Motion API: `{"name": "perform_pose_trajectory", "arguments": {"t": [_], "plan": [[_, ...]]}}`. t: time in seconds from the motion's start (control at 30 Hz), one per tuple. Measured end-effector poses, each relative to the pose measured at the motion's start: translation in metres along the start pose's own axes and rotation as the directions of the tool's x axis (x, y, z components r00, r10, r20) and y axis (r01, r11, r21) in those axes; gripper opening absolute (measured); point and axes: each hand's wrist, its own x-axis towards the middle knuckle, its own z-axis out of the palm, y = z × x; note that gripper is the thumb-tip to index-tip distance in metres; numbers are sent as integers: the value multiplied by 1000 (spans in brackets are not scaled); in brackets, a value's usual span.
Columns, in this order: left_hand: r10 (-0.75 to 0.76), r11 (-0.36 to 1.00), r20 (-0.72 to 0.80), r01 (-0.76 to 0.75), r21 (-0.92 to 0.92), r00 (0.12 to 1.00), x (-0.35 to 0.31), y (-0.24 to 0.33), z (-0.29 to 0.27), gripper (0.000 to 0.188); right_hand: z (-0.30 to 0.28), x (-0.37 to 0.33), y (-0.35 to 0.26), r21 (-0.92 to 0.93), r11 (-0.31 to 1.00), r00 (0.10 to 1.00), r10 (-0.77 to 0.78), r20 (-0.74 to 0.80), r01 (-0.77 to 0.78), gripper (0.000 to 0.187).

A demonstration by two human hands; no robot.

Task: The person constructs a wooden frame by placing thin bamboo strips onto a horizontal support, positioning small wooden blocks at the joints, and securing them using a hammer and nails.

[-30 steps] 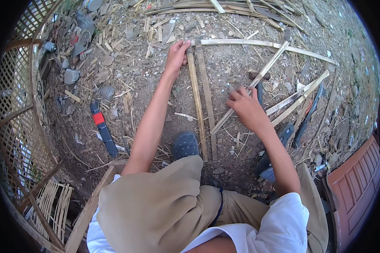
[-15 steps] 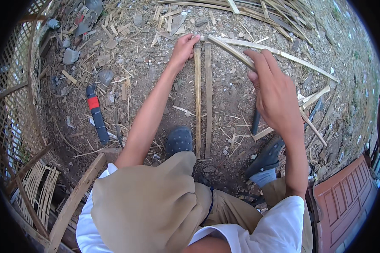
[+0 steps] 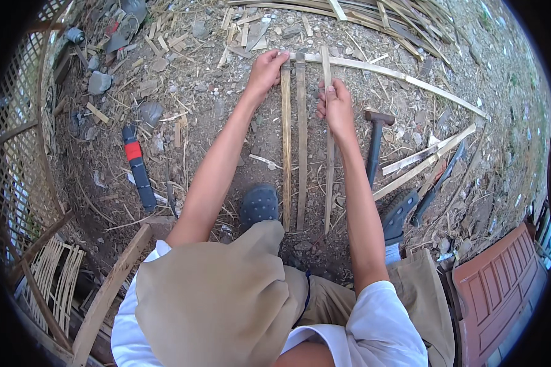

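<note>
My left hand (image 3: pixel 267 73) pinches the left end of a long pale wooden strip (image 3: pixel 410 79) that runs off to the right across the ground. Two upright strips, a yellowish one (image 3: pixel 286 153) and a greyer one (image 3: pixel 301 147), lie side by side below it, their top ends meeting it. My right hand (image 3: pixel 337 109) grips a third slim strip (image 3: pixel 329 177) near its upper part. That strip stands roughly parallel to the other two, and its top crosses over the long strip. Whether it rests on the ground I cannot tell.
A hammer (image 3: pixel 375 144) lies right of my right forearm, near loose strips (image 3: pixel 425 162) and a dark blade (image 3: pixel 439 183). A dark sheath with a red band (image 3: pixel 139 165) lies left. Piled strips (image 3: pixel 373 21) lie at the far side; a reddish panelled board (image 3: pixel 499 293) is lower right.
My right hand has moved left and down, swinging its strip from a slant to nearly parallel with the two others. The hammer's head has come into sight. My left hand stays put; my right foot has tilted.
</note>
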Motion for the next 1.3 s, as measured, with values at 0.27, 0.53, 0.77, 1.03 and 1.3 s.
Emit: {"name": "perform_pose_trajectory", "arguments": {"t": [0.27,0.53,0.77,1.03,1.3], "plan": [[40,995,6,-40,93,999,0,-7,-7,26,-11,-6,1,512,834,977,148,153,-206,20],[224,918,-22,-204,340,974,13,-23,-13,46,1,-11,-11,-7,998,997,64,34,-64,15],[279,900,-20,-254,353,960,15,-25,-10,46,3,-9,-4,-150,989,1000,-7,20,10,18],[187,872,-22,-155,465,982,9,-18,-5,42,-3,-8,-5,-185,983,1000,-18,-15,15,21],[257,854,-86,-185,486,963,13,-21,-8,53,0,-8,-15,-294,955,999,-46,0,44,25]]}}
